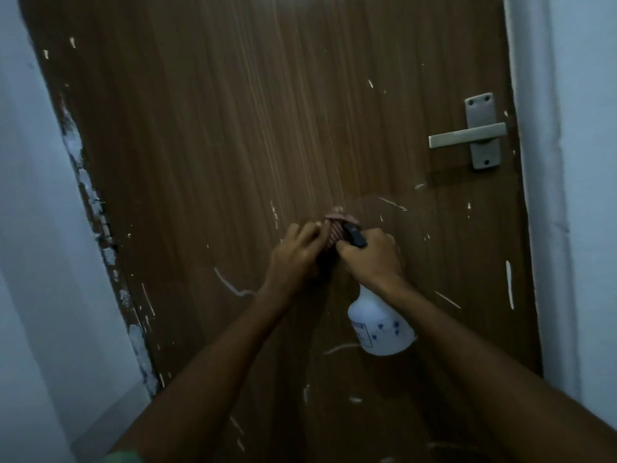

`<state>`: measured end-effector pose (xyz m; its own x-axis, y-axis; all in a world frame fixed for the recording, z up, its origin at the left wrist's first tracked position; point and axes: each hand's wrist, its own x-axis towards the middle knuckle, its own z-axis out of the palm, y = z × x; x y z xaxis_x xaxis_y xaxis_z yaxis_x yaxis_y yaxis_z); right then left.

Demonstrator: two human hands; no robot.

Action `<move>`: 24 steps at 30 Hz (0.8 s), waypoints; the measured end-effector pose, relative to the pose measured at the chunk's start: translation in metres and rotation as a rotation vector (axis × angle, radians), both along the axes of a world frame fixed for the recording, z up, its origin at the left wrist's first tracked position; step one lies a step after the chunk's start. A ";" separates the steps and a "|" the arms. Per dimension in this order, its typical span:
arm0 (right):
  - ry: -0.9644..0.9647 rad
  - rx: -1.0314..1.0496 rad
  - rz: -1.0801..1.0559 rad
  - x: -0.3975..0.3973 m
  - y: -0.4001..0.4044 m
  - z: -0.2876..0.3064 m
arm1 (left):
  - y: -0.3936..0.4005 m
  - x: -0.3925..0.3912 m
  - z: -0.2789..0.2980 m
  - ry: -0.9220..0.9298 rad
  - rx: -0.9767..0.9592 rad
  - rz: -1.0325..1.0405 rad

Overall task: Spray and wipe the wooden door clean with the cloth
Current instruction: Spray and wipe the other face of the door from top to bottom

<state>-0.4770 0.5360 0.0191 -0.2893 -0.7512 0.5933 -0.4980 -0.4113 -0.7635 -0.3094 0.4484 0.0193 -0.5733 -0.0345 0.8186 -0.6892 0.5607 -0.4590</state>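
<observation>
The brown wooden door [233, 145] fills the view, flecked with white paint marks and scratches. My right hand [374, 259] grips the neck of a white spray bottle [380, 325] with a black trigger head [355, 237]; the bottle body hangs below my wrist. My left hand [297, 252] holds a reddish patterned cloth [335, 230] right beside the black nozzle, close to the door's surface. Both hands meet at the door's middle, below handle height.
A silver lever handle [467, 137] on a metal plate sits at the door's right side. Pale blue walls [30, 228] flank the door on both sides. The left door edge [100, 222] is chipped and smeared with white paint.
</observation>
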 end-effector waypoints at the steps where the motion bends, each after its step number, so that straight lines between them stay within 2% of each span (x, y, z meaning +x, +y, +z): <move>1: -0.006 0.001 -0.015 -0.005 0.002 -0.001 | -0.001 0.005 0.006 -0.175 -0.068 0.014; 2: -0.015 -0.007 -0.027 -0.009 0.004 -0.002 | -0.003 0.011 0.016 -0.222 -0.113 0.030; 3: -0.030 -0.009 -0.039 -0.015 0.005 -0.004 | -0.004 0.012 0.027 -0.144 -0.104 0.043; 6: -0.055 0.003 -0.055 -0.032 0.007 -0.012 | -0.003 0.005 0.055 0.565 0.068 0.035; 7: -0.064 0.011 -0.065 -0.038 0.008 -0.014 | -0.001 -0.007 0.055 0.692 0.108 0.034; 8: -0.074 0.012 -0.068 -0.042 0.008 -0.016 | 0.002 -0.017 0.050 0.686 0.117 0.042; 9: -0.083 0.014 -0.072 -0.047 0.009 -0.017 | 0.003 -0.030 0.041 0.557 0.101 0.034; 12: -0.084 0.010 -0.074 -0.059 0.011 -0.019 | 0.000 -0.042 0.016 -0.141 -0.064 -0.033; 13: -0.081 0.012 -0.072 -0.061 0.012 -0.019 | -0.001 -0.038 0.023 -0.302 -0.118 -0.017; 14: -0.082 0.013 -0.075 -0.063 0.013 -0.019 | -0.003 -0.037 0.035 -0.358 -0.162 0.006; 15: -0.084 0.012 -0.079 -0.064 0.014 -0.018 | -0.005 -0.037 0.047 -0.312 -0.161 0.024; 16: -0.091 0.008 -0.085 -0.065 0.014 -0.017 | -0.003 -0.040 0.059 -0.160 -0.114 0.024; 18: -0.096 0.004 -0.093 -0.067 0.015 -0.015 | 0.004 -0.054 0.072 0.274 -0.002 0.004; 19: -0.097 0.003 -0.094 -0.069 0.015 -0.014 | 0.008 -0.064 0.069 0.382 0.024 -0.013; 20: -0.093 0.004 -0.095 -0.073 0.017 -0.013 | 0.009 -0.076 0.062 0.376 0.028 -0.026; 21: -0.091 0.002 -0.089 -0.075 0.018 -0.013 | 0.010 -0.084 0.053 0.267 0.015 -0.037; 24: -0.091 -0.011 -0.083 -0.088 0.023 -0.013 | 0.004 -0.094 0.033 -0.314 -0.118 -0.075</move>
